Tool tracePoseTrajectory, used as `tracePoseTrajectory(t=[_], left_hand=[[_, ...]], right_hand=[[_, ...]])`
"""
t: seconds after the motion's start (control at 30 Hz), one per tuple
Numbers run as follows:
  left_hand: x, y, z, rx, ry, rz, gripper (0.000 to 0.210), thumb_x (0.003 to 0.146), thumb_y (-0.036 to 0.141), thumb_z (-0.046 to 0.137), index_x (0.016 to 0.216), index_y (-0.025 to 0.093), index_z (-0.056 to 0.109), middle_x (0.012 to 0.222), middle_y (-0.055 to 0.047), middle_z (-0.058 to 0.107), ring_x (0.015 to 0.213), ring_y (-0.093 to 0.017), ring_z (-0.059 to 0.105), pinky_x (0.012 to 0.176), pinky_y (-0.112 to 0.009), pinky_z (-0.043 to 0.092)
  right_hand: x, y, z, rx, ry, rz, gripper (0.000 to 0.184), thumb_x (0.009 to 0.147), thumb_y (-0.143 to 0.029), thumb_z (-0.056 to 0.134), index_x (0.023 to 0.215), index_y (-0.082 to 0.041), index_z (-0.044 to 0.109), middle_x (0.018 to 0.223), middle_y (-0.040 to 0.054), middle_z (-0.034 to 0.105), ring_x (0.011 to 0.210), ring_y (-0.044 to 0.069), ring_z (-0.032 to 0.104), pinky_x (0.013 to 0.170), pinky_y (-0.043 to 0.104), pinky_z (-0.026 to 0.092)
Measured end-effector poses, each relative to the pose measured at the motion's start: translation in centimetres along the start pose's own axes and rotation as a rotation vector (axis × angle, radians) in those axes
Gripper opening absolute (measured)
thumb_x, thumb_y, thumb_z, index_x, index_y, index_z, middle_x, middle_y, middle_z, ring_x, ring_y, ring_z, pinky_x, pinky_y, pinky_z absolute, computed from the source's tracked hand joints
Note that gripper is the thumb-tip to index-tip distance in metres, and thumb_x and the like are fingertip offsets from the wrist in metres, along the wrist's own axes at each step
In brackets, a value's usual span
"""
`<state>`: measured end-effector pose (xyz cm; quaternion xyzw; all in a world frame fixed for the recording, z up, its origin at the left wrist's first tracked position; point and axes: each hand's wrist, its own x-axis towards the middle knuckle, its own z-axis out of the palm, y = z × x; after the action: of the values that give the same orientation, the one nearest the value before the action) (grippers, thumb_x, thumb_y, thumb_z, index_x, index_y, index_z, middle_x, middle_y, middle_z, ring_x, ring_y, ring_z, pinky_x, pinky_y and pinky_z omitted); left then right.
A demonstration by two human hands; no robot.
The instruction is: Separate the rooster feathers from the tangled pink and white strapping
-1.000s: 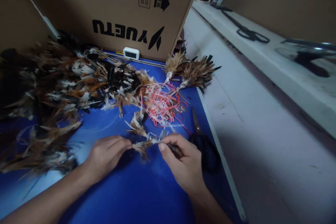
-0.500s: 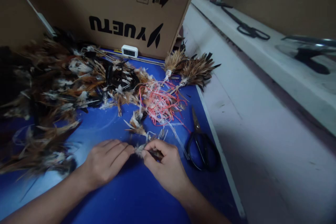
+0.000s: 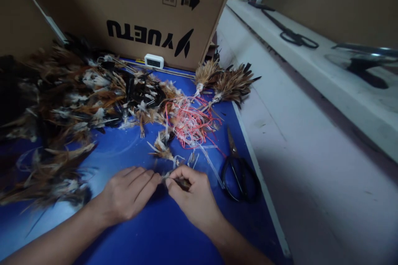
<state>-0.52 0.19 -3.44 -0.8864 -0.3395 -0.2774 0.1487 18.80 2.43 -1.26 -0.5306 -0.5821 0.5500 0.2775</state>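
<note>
Close together over the blue table [image 3: 143, 236], both my hands work on a small tuft of feathers [image 3: 185, 183]. The fingers of my right hand [image 3: 195, 198] pinch it, its dark part tucked under them and its pale downy end [image 3: 166, 176] pointing left. My left hand [image 3: 132, 192] is closed, its fingertips meeting that downy end; the fingers hide most of what they grip. Just beyond the hands lies a small feather bunch [image 3: 162, 145] with clear strip at its base. Black-handled scissors [image 3: 239, 178] rest to the right of my right hand.
A big heap of brown and black feathers [image 3: 90, 87] spreads across the left and back. Pink and clear plastic strings [image 3: 191, 122] lie tangled mid-table, near tied feather bundles [image 3: 233, 83]. Behind stand a cardboard box [image 3: 133, 0] and a small white digital display [image 3: 154, 61]. A ledge [image 3: 336, 66] runs along the right.
My right hand has shifted slightly left, and less of the pale down shows between my hands. The things on the table lie as before.
</note>
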Motion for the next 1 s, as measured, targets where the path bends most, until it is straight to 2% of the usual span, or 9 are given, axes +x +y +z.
tracePoseTrajectory(t=[0.1, 0.23, 0.43, 0.5, 0.6, 0.73, 0.8, 0.87, 1.0], left_hand=[[-0.2, 0.0, 0.0, -0.006, -0.043, 0.001, 0.019, 0.089, 0.009, 0.05, 0.102, 0.009, 0.064, 0.087, -0.012, 0.073, 0.079, -0.023, 0.066, 0.069, -0.036, 0.053], [0.0, -0.1, -0.1, -0.009, -0.013, 0.012, 0.019, 0.09, 0.01, 0.048, 0.1, 0.009, 0.064, 0.084, -0.011, 0.072, 0.076, -0.022, 0.067, 0.067, -0.034, 0.053], [-0.2, -0.3, 0.3, 0.003, 0.015, 0.026, 0.019, 0.089, 0.01, 0.049, 0.101, 0.011, 0.064, 0.084, -0.01, 0.073, 0.076, -0.021, 0.068, 0.068, -0.034, 0.054], [-0.5, -0.5, 0.6, -0.048, 0.021, -0.016, 0.019, 0.088, 0.009, 0.052, 0.103, 0.013, 0.064, 0.084, -0.009, 0.073, 0.076, -0.02, 0.069, 0.069, -0.032, 0.054], [-0.4, -0.8, 0.9, -0.189, 0.083, -0.194, 0.017, 0.087, 0.008, 0.055, 0.097, 0.017, 0.064, 0.077, -0.004, 0.072, 0.069, -0.014, 0.068, 0.067, -0.025, 0.052], [0.4, -1.3, 0.6, -0.443, 0.078, -0.603, 0.014, 0.089, 0.018, 0.055, 0.079, 0.019, 0.065, 0.06, 0.002, 0.067, 0.051, -0.01, 0.061, 0.051, -0.018, 0.046], [0.4, -1.5, 0.5, -0.629, 0.073, -0.824, 0.018, 0.088, 0.024, 0.056, 0.073, 0.019, 0.064, 0.056, 0.003, 0.064, 0.046, -0.01, 0.058, 0.047, -0.019, 0.045], [0.1, -1.7, 0.7, -0.83, 0.107, -0.978, 0.022, 0.088, 0.029, 0.057, 0.07, 0.018, 0.063, 0.053, 0.002, 0.062, 0.044, -0.01, 0.056, 0.046, -0.02, 0.044], [-1.0, -1.9, 1.5, -1.154, 0.187, -1.115, 0.024, 0.085, 0.034, 0.062, 0.069, 0.016, 0.061, 0.054, -0.001, 0.062, 0.046, -0.011, 0.055, 0.047, -0.022, 0.043]], right_hand=[[0.1, 0.0, 0.1, 0.061, -0.011, 0.043, 0.011, 0.072, -0.023, 0.058, 0.062, -0.018, 0.055, 0.05, -0.0072, 0.042, 0.047, 0.007, 0.034, 0.045, 0.019, 0.028], [0.1, 0.0, 0.3, 0.107, 0.004, 0.071, 0.014, 0.07, -0.025, 0.058, 0.06, -0.018, 0.053, 0.049, -0.0078, 0.038, 0.046, 0.007, 0.03, 0.044, 0.02, 0.025], [0.1, 0.0, 0.5, 0.131, -0.007, 0.068, 0.013, 0.071, -0.025, 0.059, 0.062, -0.017, 0.055, 0.05, -0.0072, 0.04, 0.047, 0.007, 0.031, 0.044, 0.02, 0.026], [0.0, -0.2, 0.1, 0.14, -0.019, 0.029, 0.011, 0.071, -0.025, 0.06, 0.065, -0.017, 0.057, 0.051, -0.007, 0.042, 0.048, 0.006, 0.033, 0.045, 0.019, 0.028], [-0.3, -0.9, -1.1, 0.188, -0.07, -0.064, 0.008, 0.071, -0.024, 0.063, 0.069, -0.017, 0.061, 0.053, -0.0066, 0.045, 0.048, 0.006, 0.037, 0.046, 0.018, 0.03], [-0.7, -0.6, -2.9, 0.282, -0.117, -0.177, 0.013, 0.073, -0.03, 0.067, 0.074, -0.017, 0.066, 0.056, -0.0041, 0.052, 0.047, 0.007, 0.041, 0.045, 0.019, 0.032], [-0.4, 0.2, -3.4, 0.315, -0.053, -0.216, 0.017, 0.077, -0.034, 0.066, 0.075, -0.017, 0.067, 0.055, -0.0034, 0.053, 0.046, 0.007, 0.041, 0.044, 0.019, 0.032], [0.1, 1.0, -3.5, 0.33, 0.019, -0.239, 0.022, 0.08, -0.038, 0.065, 0.073, -0.017, 0.066, 0.052, -0.0037, 0.051, 0.046, 0.008, 0.041, 0.044, 0.02, 0.032], [1.3, 1.4, -3.2, 0.238, 0.127, -0.233, 0.028, 0.083, -0.039, 0.06, 0.066, -0.017, 0.061, 0.049, -0.0044, 0.048, 0.047, 0.008, 0.042, 0.047, 0.021, 0.034]])
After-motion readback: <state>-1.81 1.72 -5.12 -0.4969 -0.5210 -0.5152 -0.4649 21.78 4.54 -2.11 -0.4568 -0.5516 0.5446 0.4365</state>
